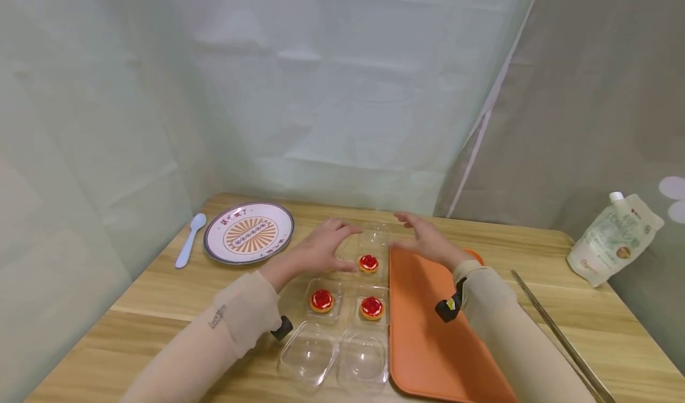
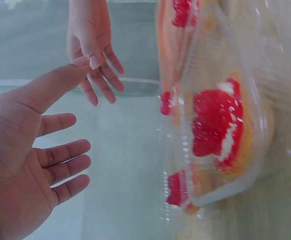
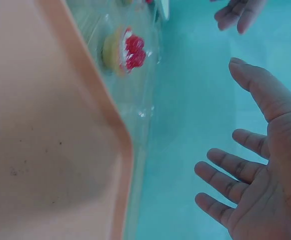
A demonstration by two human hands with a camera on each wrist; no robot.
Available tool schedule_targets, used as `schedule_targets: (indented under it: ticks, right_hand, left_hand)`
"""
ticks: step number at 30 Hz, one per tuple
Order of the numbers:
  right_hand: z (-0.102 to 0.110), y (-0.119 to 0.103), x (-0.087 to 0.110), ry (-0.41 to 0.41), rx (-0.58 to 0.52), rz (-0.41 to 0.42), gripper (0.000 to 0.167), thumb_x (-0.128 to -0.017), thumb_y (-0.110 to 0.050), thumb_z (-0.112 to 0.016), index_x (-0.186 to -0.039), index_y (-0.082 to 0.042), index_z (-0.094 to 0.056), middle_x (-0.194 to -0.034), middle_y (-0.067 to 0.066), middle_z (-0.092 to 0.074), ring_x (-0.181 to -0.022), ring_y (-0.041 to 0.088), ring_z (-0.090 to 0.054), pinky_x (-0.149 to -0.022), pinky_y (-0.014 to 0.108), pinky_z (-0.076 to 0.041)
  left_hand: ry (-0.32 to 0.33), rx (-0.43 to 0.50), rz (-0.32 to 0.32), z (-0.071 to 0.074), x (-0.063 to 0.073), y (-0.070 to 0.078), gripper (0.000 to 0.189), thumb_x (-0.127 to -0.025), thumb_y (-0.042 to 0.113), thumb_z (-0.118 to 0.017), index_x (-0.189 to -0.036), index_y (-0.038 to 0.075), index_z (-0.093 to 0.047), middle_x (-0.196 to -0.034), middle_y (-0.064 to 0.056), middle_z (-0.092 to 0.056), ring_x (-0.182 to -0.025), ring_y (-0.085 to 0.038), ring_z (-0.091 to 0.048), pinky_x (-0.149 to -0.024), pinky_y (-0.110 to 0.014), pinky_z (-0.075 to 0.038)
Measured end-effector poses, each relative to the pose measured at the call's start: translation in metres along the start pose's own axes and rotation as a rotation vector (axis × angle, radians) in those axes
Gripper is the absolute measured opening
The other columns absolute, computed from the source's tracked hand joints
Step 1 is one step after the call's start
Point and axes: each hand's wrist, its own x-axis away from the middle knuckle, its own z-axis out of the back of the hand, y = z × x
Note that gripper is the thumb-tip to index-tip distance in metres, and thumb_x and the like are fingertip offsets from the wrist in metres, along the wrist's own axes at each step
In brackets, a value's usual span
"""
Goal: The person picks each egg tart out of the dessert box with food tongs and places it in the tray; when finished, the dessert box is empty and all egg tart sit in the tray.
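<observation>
My left hand [image 1: 321,247] is raised at the back of the clear boxes, with fingers spread and nothing in it. Facing it, my right hand [image 1: 426,241] hovers by the back end of the orange tray [image 1: 423,343], palm inward and also holding nothing. Between and below them, a red-topped tart [image 1: 368,264] sits in a clear plastic box whose lid [image 1: 374,235] stands open. Nearer me, a left tart [image 1: 321,301] and a right tart [image 1: 371,308] sit in boxes with their lids folded open toward me. The left wrist view shows one tart [image 2: 223,125] close up.
On the left lie a patterned plate [image 1: 214,245] and a pale blue spoon [image 1: 188,242]. Long metal tongs [image 1: 556,326] rest to the right of the tray. A white spouted pouch [image 1: 612,242] stands at the table's right edge, with curtains behind.
</observation>
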Motion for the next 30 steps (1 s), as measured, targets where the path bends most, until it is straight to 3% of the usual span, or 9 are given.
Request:
schedule_targets:
  ticks: [6,14,21,26,30]
  right_hand:
    - [0.005,-0.010,0.015,0.003,0.025,0.046,0.082,-0.085,-0.039,-0.071,-0.149,-0.009,-0.031,-0.149,0.018,-0.040,-0.135,0.041,-0.040,-0.107,0.059,-0.038]
    - [0.012,-0.019,0.036,-0.001,0.042,0.088,0.082,-0.085,-0.042,-0.071,-0.150,-0.011,-0.031,-0.151,0.015,-0.039,-0.136,0.038,-0.040,-0.107,0.059,-0.036]
    - [0.015,-0.023,0.059,0.005,0.110,0.102,0.081,-0.084,-0.040,-0.072,-0.149,-0.012,-0.033,-0.151,0.014,-0.039,-0.135,0.037,-0.041,-0.107,0.058,-0.037]
    - [0.016,-0.023,0.077,0.027,0.174,0.115,0.080,-0.083,-0.046,-0.071,-0.148,-0.014,-0.036,-0.149,0.012,-0.042,-0.135,0.036,-0.042,-0.106,0.057,-0.039]
    - [0.015,-0.021,0.090,0.068,0.226,0.163,0.076,-0.082,-0.042,-0.073,-0.145,-0.013,-0.041,-0.145,0.012,-0.047,-0.133,0.036,-0.044,-0.105,0.057,-0.040]
  left_hand:
    - [0.035,-0.054,-0.079,0.009,0.008,0.011,0.074,-0.076,0.036,-0.080,-0.139,0.014,-0.049,-0.134,-0.012,-0.052,-0.128,-0.030,-0.045,-0.111,-0.047,-0.037]
    - [0.060,-0.088,-0.110,0.018,0.022,0.019,0.074,-0.076,0.040,-0.079,-0.139,0.016,-0.049,-0.135,-0.011,-0.052,-0.127,-0.030,-0.046,-0.108,-0.049,-0.039]
    - [0.072,-0.098,-0.189,0.011,0.032,0.024,0.073,-0.073,0.034,-0.082,-0.135,0.011,-0.052,-0.131,-0.014,-0.053,-0.125,-0.033,-0.047,-0.109,-0.052,-0.037]
    - [0.057,-0.100,-0.194,0.005,0.039,0.028,0.074,-0.073,0.037,-0.082,-0.136,0.013,-0.051,-0.132,-0.013,-0.053,-0.127,-0.032,-0.046,-0.111,-0.053,-0.034]
    - [0.033,-0.074,-0.184,0.001,0.044,0.032,0.074,-0.074,0.037,-0.081,-0.137,0.014,-0.051,-0.133,-0.013,-0.052,-0.128,-0.033,-0.045,-0.111,-0.053,-0.033]
